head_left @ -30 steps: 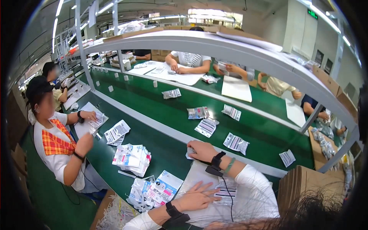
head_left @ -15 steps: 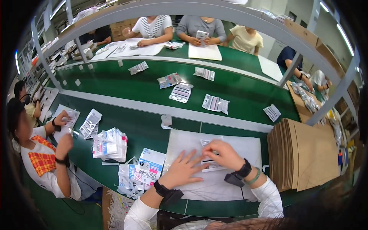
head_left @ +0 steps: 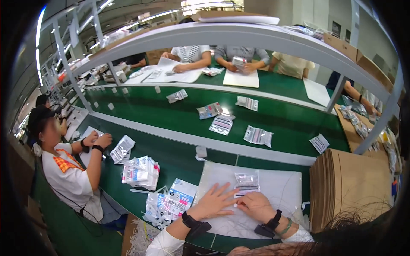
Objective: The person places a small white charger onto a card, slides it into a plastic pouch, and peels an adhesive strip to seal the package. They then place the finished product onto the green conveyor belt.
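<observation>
A clear-and-silver plastic packet with a printed label (head_left: pixel 247 181) lies on a white foam mat (head_left: pixel 279 183) in front of me. My left hand (head_left: pixel 213 201) is spread flat on the mat, its fingertips at the packet's left edge. Just below the packet, my right hand (head_left: pixel 255 206) is closed, with thumb and forefinger pinched together near its lower edge. What the pinch holds, if anything, is too small to make out. Left of the mat lie flattened blue, white and pink printed cards (head_left: pixel 181 194), with a thick stack of printed packs (head_left: pixel 141 172) beyond them.
A tall stack of brown cardboard sheets (head_left: pixel 358 183) stands right of the mat. Several packets (head_left: pixel 258 136) lie on the green belt (head_left: pixel 171 113) behind a metal rail (head_left: pixel 205 134). A co-worker (head_left: pixel 68 170) sits at the left; others work across the belt.
My right hand has come down from over the packet to its lower edge, uncovering the label. My left hand stays spread. The view has tilted up; the co-worker's hands at left have come together.
</observation>
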The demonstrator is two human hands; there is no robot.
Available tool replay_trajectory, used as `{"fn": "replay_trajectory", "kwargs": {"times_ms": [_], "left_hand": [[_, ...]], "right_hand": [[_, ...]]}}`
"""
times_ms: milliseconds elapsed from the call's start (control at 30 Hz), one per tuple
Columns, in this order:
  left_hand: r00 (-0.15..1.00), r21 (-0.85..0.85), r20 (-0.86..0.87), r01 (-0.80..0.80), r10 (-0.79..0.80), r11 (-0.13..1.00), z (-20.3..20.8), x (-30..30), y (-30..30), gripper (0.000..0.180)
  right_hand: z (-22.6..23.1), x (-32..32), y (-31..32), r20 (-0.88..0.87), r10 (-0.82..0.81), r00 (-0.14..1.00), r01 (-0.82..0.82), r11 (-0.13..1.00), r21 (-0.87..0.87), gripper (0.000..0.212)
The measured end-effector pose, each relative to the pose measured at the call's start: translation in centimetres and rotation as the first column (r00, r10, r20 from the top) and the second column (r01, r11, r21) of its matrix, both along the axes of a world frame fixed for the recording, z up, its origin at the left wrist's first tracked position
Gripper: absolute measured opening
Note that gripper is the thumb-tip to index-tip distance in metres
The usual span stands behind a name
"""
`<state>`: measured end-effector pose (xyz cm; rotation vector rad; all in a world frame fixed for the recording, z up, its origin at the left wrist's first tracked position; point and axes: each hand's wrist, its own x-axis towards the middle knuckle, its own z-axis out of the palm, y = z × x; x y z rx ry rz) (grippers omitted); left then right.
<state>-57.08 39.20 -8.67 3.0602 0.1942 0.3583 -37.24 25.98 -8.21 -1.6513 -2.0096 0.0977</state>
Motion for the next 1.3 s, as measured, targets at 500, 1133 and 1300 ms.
{"fn": "replay_trajectory", "kwargs": {"times_ms": [500, 1133, 1300], "left_hand": [[0.999, -0.011, 0.025, 0.024, -0.023, 1.000, -0.6, 0.2, 0.9, 0.056], [1.000, -0.003, -0.001, -0.008, 0.008, 1.000, -0.2, 0.0, 0.4, 0.060], [0.999, -0.014, 0.041, 0.010, -0.010, 1.000, -0.8, 0.0, 0.5, 0.060]], "right_hand": [[-0.4, -1.4, 0.3, 0.070, -0.156, 0.985, 0.155, 0.988, 0.013, 0.014], [5.0, 8.0, -5.6, -0.931, -0.194, 0.308, 0.416, 0.908, -0.051, 0.012], [5.7, 1.4, -1.0, -0.989, 0.080, -0.128, 0.453, 0.891, 0.014, 0.020]]}}
